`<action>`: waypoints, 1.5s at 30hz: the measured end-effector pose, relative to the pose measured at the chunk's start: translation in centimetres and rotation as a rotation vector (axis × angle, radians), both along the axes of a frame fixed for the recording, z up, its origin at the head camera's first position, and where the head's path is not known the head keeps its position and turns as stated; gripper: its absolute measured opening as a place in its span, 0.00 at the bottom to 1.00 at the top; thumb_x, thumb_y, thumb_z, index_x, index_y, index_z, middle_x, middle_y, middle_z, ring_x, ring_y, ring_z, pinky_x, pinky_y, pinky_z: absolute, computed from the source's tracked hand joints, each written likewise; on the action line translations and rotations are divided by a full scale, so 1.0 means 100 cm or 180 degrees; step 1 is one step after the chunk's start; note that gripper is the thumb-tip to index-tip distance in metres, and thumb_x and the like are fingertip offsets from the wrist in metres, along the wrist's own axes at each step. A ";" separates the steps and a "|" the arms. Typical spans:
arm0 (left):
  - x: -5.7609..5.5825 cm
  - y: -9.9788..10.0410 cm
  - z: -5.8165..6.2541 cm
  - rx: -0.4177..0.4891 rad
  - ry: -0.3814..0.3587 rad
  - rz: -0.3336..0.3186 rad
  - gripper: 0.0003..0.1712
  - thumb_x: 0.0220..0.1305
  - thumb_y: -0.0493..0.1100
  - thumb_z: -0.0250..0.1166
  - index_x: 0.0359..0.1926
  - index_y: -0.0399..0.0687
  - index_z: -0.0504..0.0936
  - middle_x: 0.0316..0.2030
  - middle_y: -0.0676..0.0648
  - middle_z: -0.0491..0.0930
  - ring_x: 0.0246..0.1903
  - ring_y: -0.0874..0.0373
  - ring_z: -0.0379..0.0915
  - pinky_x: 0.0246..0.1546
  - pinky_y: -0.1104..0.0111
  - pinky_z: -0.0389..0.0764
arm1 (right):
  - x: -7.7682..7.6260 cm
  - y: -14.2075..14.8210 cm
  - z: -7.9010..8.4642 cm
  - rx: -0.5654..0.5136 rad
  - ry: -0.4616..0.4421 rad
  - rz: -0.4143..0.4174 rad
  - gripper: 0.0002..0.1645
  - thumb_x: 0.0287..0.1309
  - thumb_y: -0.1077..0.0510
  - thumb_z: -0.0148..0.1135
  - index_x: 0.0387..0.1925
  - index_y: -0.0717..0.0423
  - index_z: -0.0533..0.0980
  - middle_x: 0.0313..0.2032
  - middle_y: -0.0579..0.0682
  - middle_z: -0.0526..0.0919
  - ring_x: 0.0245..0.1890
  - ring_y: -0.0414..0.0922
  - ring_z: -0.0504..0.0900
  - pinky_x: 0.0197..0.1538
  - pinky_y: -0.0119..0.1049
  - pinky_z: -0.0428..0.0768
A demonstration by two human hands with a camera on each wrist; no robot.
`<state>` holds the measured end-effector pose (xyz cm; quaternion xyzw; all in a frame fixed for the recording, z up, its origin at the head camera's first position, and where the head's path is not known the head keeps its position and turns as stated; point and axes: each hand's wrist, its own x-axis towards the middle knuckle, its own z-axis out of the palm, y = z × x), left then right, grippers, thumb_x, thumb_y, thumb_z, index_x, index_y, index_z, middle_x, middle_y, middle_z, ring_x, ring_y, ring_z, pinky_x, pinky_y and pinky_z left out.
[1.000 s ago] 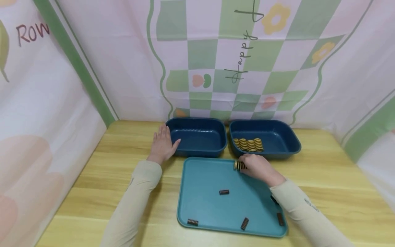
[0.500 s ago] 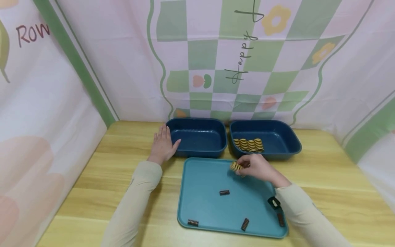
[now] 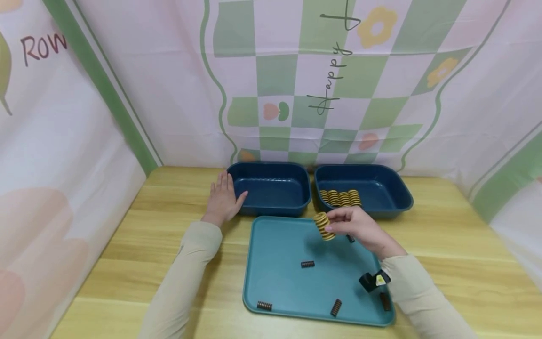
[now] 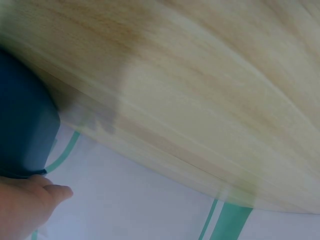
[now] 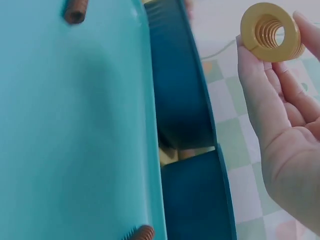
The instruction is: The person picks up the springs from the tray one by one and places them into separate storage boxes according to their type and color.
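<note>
My right hand (image 3: pixel 357 227) pinches a gold coil spring (image 3: pixel 324 227) between thumb and fingers, tilted above the back of the teal tray (image 3: pixel 283 285). The right wrist view looks partly through the spring's hollow end (image 5: pixel 267 49). My left hand (image 3: pixel 222 200) lies with straight fingers against the left side of the left blue bin (image 3: pixel 273 210); in the left wrist view its fingertips (image 4: pixel 60 192) are at the bin's rim. Several gold springs (image 3: pixel 340 198) stand in a row at the front left inside the right blue bin (image 3: pixel 383 213).
Small dark brown springs lie scattered on the tray: one near the middle (image 3: pixel 307 264), one at the front left (image 3: pixel 264 305), one at the front (image 3: pixel 336 307), one at the right edge (image 3: pixel 385 301). A patterned curtain (image 3: pixel 275 70) hangs behind the wooden table (image 3: pixel 161 235).
My right hand has lifted the gold spring up off the back of the tray and turned it more upright. The left hand has stayed on the left bin.
</note>
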<state>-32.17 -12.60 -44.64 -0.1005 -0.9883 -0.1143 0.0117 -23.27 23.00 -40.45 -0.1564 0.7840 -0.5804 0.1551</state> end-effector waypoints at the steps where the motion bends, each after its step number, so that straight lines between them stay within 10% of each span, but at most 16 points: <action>1: 0.000 0.000 0.000 0.0006 0.0006 -0.0001 0.46 0.73 0.64 0.37 0.72 0.29 0.41 0.73 0.33 0.35 0.72 0.43 0.29 0.69 0.49 0.40 | 0.000 0.000 0.001 -0.0121 -0.0068 0.0010 0.16 0.58 0.66 0.62 0.47 0.68 0.77 0.33 0.43 0.84 0.35 0.37 0.81 0.40 0.35 0.80; 7: 0.000 -0.001 0.001 0.0028 0.0019 -0.0002 0.46 0.73 0.63 0.37 0.72 0.28 0.41 0.73 0.33 0.35 0.72 0.43 0.29 0.69 0.49 0.40 | -0.002 0.000 0.002 -0.0613 -0.0403 0.0123 0.12 0.60 0.66 0.59 0.39 0.47 0.80 0.35 0.40 0.84 0.37 0.36 0.82 0.44 0.32 0.79; 21: 0.000 -0.001 0.003 -0.0001 -0.0003 -0.0008 0.46 0.73 0.64 0.36 0.72 0.29 0.40 0.73 0.34 0.35 0.72 0.43 0.28 0.69 0.50 0.40 | -0.018 0.016 0.018 -0.0523 -0.0368 -0.0293 0.08 0.61 0.66 0.59 0.40 0.53 0.78 0.36 0.43 0.81 0.37 0.37 0.81 0.43 0.31 0.79; 36: -0.001 0.000 -0.002 -0.0035 0.0013 0.0003 0.46 0.73 0.64 0.36 0.72 0.29 0.41 0.73 0.34 0.36 0.72 0.43 0.29 0.69 0.50 0.41 | -0.072 0.067 0.021 0.0919 -0.0097 -0.1177 0.30 0.60 0.55 0.63 0.52 0.79 0.71 0.36 0.47 0.81 0.31 0.36 0.84 0.41 0.36 0.82; 45: 0.002 0.000 0.002 -0.0033 -0.0002 -0.0003 0.46 0.73 0.64 0.36 0.72 0.29 0.40 0.73 0.34 0.36 0.72 0.43 0.29 0.69 0.50 0.40 | -0.082 0.082 0.004 0.1854 0.0131 -0.1364 0.21 0.54 0.54 0.66 0.13 0.61 0.72 0.15 0.45 0.75 0.18 0.43 0.73 0.27 0.37 0.73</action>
